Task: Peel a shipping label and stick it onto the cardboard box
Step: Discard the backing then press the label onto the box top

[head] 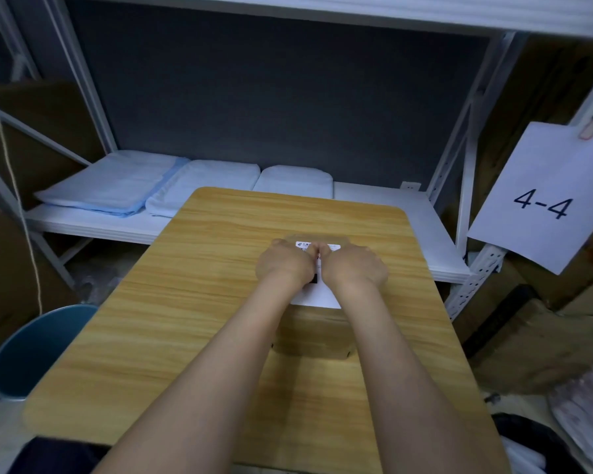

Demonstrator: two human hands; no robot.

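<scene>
A small brown cardboard box (310, 336) stands on the wooden table (192, 302), right of the table's middle. A white shipping label (317, 297) with black print lies flat on the box top. My left hand (285, 265) and my right hand (355, 268) rest palm down on the label, side by side, thumbs nearly touching at its middle. The hands hide most of the label; its near edge and far printed strip show. Neither hand grips anything.
A blue bin (31, 354) stands on the floor left of the table. Folded white and pale blue cloths (172, 186) lie on the white shelf (384, 206) behind. A paper sheet marked 4-4 (541, 200) hangs on the rack at right. Boxes and bags crowd the right side.
</scene>
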